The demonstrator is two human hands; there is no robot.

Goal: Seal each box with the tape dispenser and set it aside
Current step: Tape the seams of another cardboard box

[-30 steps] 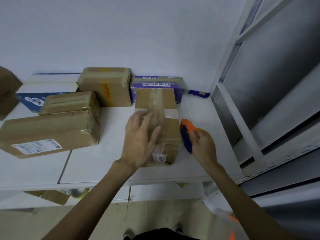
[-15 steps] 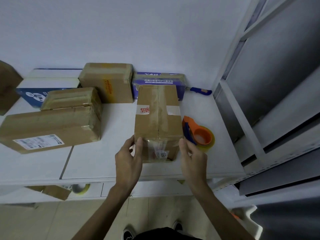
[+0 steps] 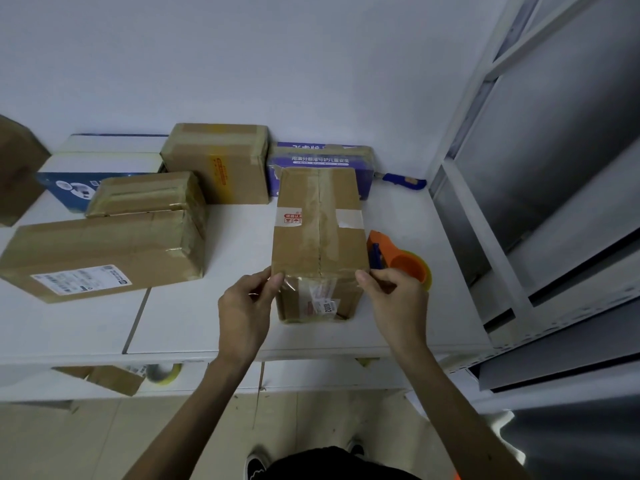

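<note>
Both hands have closed in on the box point(image 3: 318, 237) since a second ago. My right hand point(image 3: 394, 303) has let go of the tape dispenser point(image 3: 401, 259), which now lies on the desk point(image 3: 194, 327) just beside the box's right side.

My left hand point(image 3: 244, 308) pinches the box's near left corner between thumb and curled fingers, and my right hand pinches the near right corner the same way. The box stands on the desk, taped along its top seam.

Left of it, well apart, lies a long box point(image 3: 100, 254) with a small box point(image 3: 149, 194) just behind. Beyond the box stand a tall brown box point(image 3: 221, 161) and a purple box point(image 3: 318, 157); whether the purple one touches it I cannot tell. A blue-handled cutter point(image 3: 405, 180) lies behind and to its right. A grey metal rack point(image 3: 485, 209) closes off the right side.
</note>
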